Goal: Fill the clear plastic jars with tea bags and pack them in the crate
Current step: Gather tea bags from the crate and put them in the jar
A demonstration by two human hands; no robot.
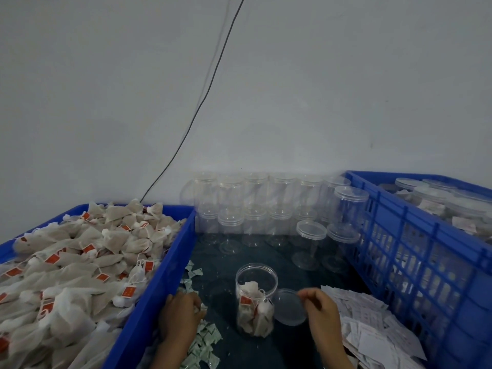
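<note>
While the open jar stands between the two hands, partly filled with tea bags, its handling can be judged: thin clear plastic, light, likely slippery and easily tipped; best gripped round the wall below the rim. Tea bags look soft, light; pinch by the body. Lid lies flat, just left of the right hand. Right hand: fingers curled, fingertips at the lid edge; actual grip cannot be told. Left hand: knuckles up, curled around small white packets beside the blue tray. Crate right of the right hand.
</note>
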